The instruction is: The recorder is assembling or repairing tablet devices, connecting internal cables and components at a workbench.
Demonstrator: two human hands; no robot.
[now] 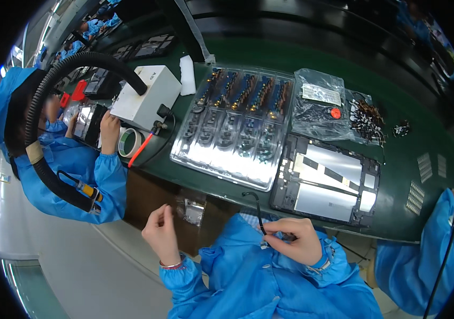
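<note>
My right hand (295,240) pinches a short black cable (259,210) between thumb and fingers, in front of the bench edge. The cable's upper end curves over to the left, and a small connector shows below my fingertips. Off to the left, my left hand (161,234) is raised with thumb and fingers pressed together; whatever may be between them is too small to make out. Beyond my right hand lies an opened tablet-like device (328,183) with silver battery plates and a black frame. A clear plastic tray (221,173) of small circuit boards sits to its left.
Plastic bags (317,117) and a heap of small cables (366,119) lie at the back right. A white box with a black hose (150,93), a tape roll (129,142) and a co-worker (73,165) are at left. Another person's blue sleeve (421,260) is at right.
</note>
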